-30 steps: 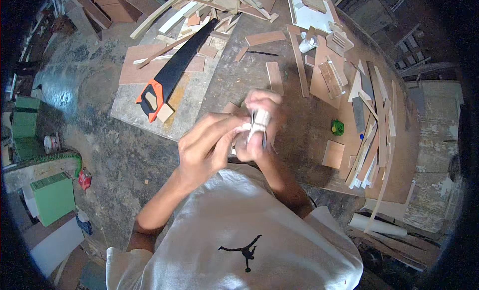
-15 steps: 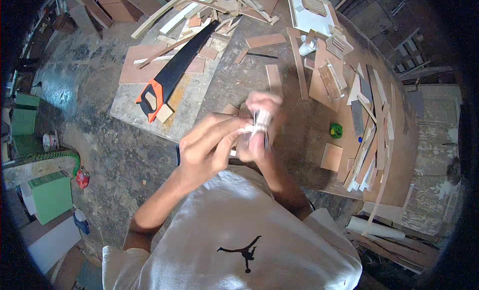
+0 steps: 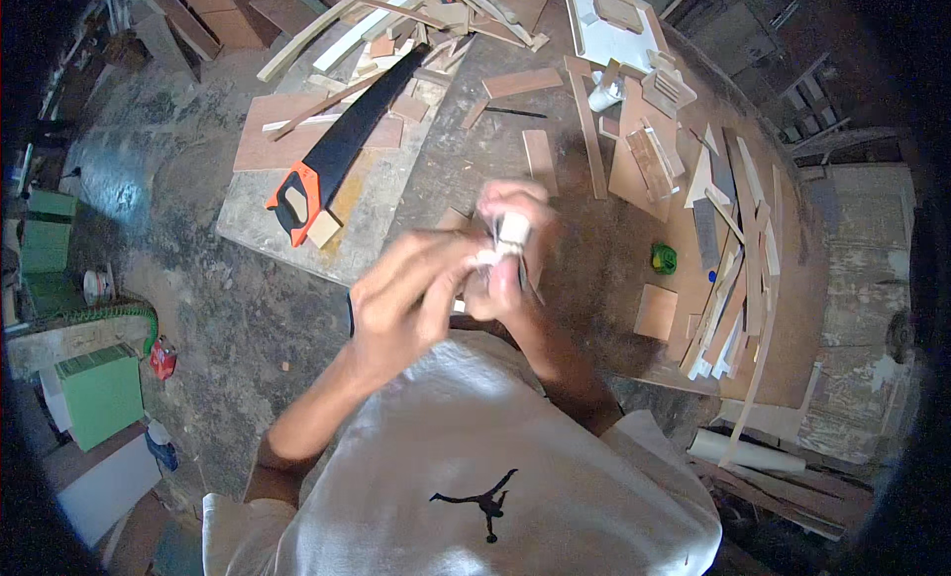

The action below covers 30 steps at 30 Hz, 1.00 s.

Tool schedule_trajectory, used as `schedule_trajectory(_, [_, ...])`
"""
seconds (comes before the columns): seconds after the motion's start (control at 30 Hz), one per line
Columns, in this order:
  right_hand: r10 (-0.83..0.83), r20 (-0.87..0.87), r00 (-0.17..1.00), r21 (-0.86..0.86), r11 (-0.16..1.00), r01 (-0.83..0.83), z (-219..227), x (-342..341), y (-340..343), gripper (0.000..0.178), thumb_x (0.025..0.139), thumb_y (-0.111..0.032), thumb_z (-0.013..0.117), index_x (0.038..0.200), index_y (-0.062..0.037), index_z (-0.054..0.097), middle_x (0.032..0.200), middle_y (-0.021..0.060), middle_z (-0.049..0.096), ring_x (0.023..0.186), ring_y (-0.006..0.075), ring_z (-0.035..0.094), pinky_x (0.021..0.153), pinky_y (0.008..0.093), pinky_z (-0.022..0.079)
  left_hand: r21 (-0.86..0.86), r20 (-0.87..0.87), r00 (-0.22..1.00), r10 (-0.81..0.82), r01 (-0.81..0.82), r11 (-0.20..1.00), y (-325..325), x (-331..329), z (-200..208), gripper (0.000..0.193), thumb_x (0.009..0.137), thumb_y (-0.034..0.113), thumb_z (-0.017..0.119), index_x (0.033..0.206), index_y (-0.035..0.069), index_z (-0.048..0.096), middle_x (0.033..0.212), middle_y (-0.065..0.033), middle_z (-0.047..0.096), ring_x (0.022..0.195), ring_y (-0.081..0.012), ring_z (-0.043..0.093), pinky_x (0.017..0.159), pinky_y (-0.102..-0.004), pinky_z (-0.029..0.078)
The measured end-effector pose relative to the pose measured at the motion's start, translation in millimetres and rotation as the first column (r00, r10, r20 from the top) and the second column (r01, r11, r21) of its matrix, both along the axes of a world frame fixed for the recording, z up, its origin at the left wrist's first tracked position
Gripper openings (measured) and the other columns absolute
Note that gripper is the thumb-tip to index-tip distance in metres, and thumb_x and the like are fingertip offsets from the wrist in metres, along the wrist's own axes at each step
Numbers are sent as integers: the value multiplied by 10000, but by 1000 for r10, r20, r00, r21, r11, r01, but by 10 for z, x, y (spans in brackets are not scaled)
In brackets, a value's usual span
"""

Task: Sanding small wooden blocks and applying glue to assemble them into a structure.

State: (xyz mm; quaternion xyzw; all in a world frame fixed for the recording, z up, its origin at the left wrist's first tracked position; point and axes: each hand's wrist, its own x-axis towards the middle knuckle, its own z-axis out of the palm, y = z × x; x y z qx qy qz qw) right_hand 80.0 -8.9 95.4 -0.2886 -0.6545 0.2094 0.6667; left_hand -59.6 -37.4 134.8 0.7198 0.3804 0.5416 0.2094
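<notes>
Both my hands are raised together over the near edge of the workbench [image 3: 594,249]. My right hand [image 3: 515,244] grips a small white roll-like object [image 3: 511,229] between thumb and fingers. My left hand [image 3: 401,304] closes in on the same object from the left, its fingertips touching a pale bit at the roll's lower side. What the object is exactly is hidden by the fingers. My white shirt fills the lower middle.
A hand saw [image 3: 332,160] with an orange and black handle lies on a board at the bench's left. Wood strips and offcuts [image 3: 713,239] crowd the right and far side. A small green object [image 3: 663,258] lies right of my hands. Green boxes [image 3: 94,393] stand on the floor at left.
My hands stay together on the small white object, with only slight finger shifts. The view has drifted a little.
</notes>
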Motion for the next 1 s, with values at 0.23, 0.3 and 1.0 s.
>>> schedule_trajectory(0.23, [-97,6,995,10,995,97,-182,-88,101,520,943,-486,443,1074,16,467,1007,185,510,843,248,527,711,378,457,22,22,1000,-5,5,1000,16,2,56,186,823,-77,672,997,-15,701,924,-127,716,797,-245,696,702,-324,554])
schedule_trajectory(0.3, [-82,-24,996,14,997,82,-87,-138,124,519,939,-481,455,1076,19,459,990,171,501,849,239,515,725,381,455,11,62,998,12,-13,1000,47,13,8,197,821,-87,669,999,-12,705,914,-127,712,798,-244,696,700,-320,552])
schedule_trajectory(1.0, [-67,11,998,10,998,67,-86,-177,180,442,924,-388,448,1123,7,455,1035,201,506,912,279,527,795,422,444,-55,43,998,51,-49,997,41,-9,-84,178,825,-84,678,986,-15,709,921,-131,717,806,-237,696,713,-315,550])
